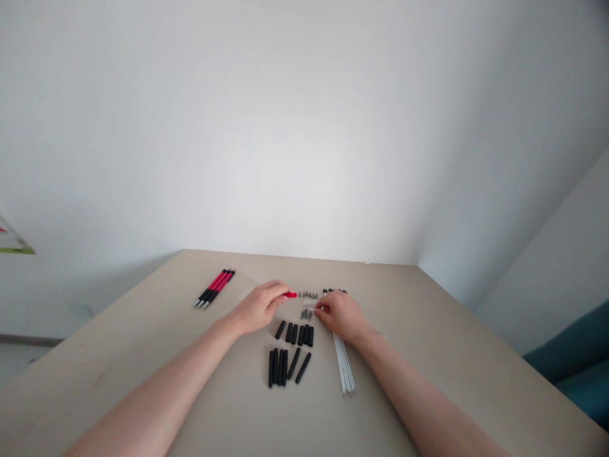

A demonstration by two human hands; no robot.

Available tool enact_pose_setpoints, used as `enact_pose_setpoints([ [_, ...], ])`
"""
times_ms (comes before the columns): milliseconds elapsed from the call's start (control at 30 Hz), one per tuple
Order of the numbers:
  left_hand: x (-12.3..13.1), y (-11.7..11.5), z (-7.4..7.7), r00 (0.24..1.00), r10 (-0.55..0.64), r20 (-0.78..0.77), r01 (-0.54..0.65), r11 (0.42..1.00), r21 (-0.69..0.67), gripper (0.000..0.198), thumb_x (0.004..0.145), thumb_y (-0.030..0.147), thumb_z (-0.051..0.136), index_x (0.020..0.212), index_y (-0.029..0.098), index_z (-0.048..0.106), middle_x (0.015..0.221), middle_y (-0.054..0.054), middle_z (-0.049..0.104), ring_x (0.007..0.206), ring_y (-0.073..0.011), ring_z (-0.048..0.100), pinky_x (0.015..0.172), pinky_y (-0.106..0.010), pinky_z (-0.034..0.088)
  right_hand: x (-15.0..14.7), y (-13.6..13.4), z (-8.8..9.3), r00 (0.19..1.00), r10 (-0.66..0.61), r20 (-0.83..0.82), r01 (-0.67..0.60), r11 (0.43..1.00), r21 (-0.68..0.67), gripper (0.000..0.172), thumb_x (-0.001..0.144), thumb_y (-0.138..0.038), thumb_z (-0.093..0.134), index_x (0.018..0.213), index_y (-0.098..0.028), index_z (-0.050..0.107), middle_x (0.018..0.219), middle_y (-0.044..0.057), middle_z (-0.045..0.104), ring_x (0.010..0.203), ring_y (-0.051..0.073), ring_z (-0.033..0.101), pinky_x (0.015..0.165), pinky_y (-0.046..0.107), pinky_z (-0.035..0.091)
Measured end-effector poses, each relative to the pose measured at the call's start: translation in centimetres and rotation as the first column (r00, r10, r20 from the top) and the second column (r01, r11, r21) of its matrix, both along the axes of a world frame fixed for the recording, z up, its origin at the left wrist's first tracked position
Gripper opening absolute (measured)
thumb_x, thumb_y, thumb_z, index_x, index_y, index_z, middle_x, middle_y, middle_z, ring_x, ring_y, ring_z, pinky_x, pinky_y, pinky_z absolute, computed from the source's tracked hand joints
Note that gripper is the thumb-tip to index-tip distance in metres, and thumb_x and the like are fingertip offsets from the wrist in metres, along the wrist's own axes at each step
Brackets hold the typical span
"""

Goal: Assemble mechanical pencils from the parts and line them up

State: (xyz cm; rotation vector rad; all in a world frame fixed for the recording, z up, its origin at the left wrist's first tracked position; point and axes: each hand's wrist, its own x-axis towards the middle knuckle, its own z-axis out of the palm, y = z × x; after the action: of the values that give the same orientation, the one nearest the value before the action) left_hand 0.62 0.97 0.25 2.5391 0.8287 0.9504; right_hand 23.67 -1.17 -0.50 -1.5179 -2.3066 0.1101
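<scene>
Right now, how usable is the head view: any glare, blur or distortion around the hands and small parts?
Head view: soft even light, no harsh shadows; a bright washed-out patch on the wall. Wide-angle bending at the table edges. The left hand pinching a red piece and the right hand are fairly sharp, but the tiny grey parts are too small to resolve.

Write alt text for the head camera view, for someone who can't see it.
Two bare hands work over pen parts on a beige table: the left hand pinches a red piece, the right hand reaches toward small grey parts. Black tubes, white refills and finished red-and-black pens lie around.
</scene>
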Motion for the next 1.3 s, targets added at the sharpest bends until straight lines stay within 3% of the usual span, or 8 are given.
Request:
enact_pose_setpoints([
  [133, -0.2, 0.3, -0.3, 0.997, 0.031, -0.070, -0.026, 0.997, 0.077, 0.023, 0.091, 0.018, 0.043, 0.099, 0.018, 0.063, 0.092, -0.006, 0.062, 0.088, -0.0171, 0.055, 0.081, -0.030, 0.045, -0.1, -0.3, 0.5, 0.993, 0.042, -0.110, -0.034, 0.996, 0.080, 0.013, 0.083, -0.022, 0.056, 0.080, -0.019, 0.067, 0.075, 0.003, 0.064, 0.073, 0.015, 0.055, 0.068, 0.025, 0.039],
  [233, -0.3, 0.4, -0.4, 0.992, 0.050, -0.112, -0.040, 0.995, 0.087, 0.024, 0.091, 0.019, 0.043, 0.098, 0.019, 0.065, 0.089, -0.006, 0.063, 0.087, -0.0172, 0.056, 0.080, -0.030, 0.045, -0.4, -0.7, 0.8, 0.972, 0.144, -0.184, -0.111, 0.978, 0.177, 0.012, 0.086, -0.023, 0.054, 0.085, -0.019, 0.065, 0.079, 0.003, 0.063, 0.076, 0.015, 0.056, 0.070, 0.025, 0.040],
  [367, -0.1, 0.2, -0.3, 0.989, 0.040, -0.143, -0.030, 0.997, 0.073, 0.023, 0.091, 0.018, 0.042, 0.098, 0.018, 0.065, 0.089, -0.005, 0.063, 0.085, -0.0163, 0.056, 0.078, -0.027, 0.045, -0.8, -1.0, 0.8, 0.960, 0.194, -0.201, -0.152, 0.966, 0.208, 0.010, 0.087, -0.023, 0.055, 0.085, -0.019, 0.064, 0.080, 0.004, 0.063, 0.076, 0.016, 0.056, 0.070, 0.025, 0.042],
  [700, 0.6, -0.4, -0.2, 0.992, 0.024, -0.124, -0.022, 1.000, 0.022, 0.018, 0.088, 0.017, 0.048, 0.100, 0.020, 0.062, 0.093, -0.002, 0.066, 0.086, -0.0154, 0.059, 0.080, -0.025, 0.043, -1.2, -1.1, 1.0, 0.935, 0.279, -0.221, -0.200, 0.926, 0.320, 0.015, 0.090, -0.028, 0.052, 0.089, -0.019, 0.065, 0.080, 0.005, 0.065, 0.078, 0.016, 0.057, 0.069, 0.027, 0.043],
  [967, 0.9, -1.1, 0.6, 0.998, -0.037, -0.058, 0.034, 0.998, -0.059, 0.015, 0.092, 0.020, 0.040, 0.096, 0.019, 0.055, 0.089, -0.002, 0.064, 0.083, -0.0140, 0.058, 0.075, -0.023, 0.043, -1.3, -1.4, 1.1, 0.877, 0.368, -0.311, -0.243, 0.895, 0.374, 0.022, 0.093, -0.026, 0.045, 0.102, -0.021, 0.064, 0.084, 0.006, 0.064, 0.080, 0.017, 0.057, 0.071, 0.028, 0.044],
  [1100, 0.7, -1.0, 0.4, 1.000, -0.025, 0.019, 0.027, 0.993, -0.114, 0.018, 0.094, 0.025, 0.036, 0.105, 0.018, 0.049, 0.089, -0.003, 0.065, 0.078, -0.0139, 0.059, 0.073, -0.025, 0.043, -0.9, -1.5, 1.3, 0.892, 0.285, -0.350, -0.161, 0.925, 0.344, 0.023, 0.091, -0.024, 0.046, 0.106, -0.020, 0.063, 0.085, 0.007, 0.064, 0.080, 0.017, 0.058, 0.072, 0.027, 0.044],
  [1200, 0.4, -0.7, 0.0, 0.997, -0.014, 0.072, 0.022, 0.993, -0.116, 0.027, 0.095, 0.025, 0.033, 0.120, 0.019, 0.042, 0.090, -0.004, 0.066, 0.074, -0.0127, 0.059, 0.073, -0.025, 0.044, -0.4, -1.2, 1.3, 0.926, 0.152, -0.345, -0.056, 0.960, 0.273, 0.019, 0.089, -0.023, 0.047, 0.095, -0.018, 0.065, 0.080, 0.006, 0.064, 0.078, 0.017, 0.059, 0.073, 0.027, 0.043],
  [1300, 0.3, -0.6, -0.1, 0.997, -0.012, 0.082, 0.019, 0.996, -0.084, 0.028, 0.095, 0.024, 0.033, 0.120, 0.020, 0.044, 0.090, -0.004, 0.066, 0.071, -0.0116, 0.058, 0.072, -0.024, 0.045, 0.1, -0.9, 1.3, 0.965, 0.041, -0.258, -0.002, 0.989, 0.150, 0.015, 0.084, -0.023, 0.052, 0.083, -0.019, 0.066, 0.077, 0.004, 0.065, 0.075, 0.016, 0.059, 0.072, 0.026, 0.042],
])
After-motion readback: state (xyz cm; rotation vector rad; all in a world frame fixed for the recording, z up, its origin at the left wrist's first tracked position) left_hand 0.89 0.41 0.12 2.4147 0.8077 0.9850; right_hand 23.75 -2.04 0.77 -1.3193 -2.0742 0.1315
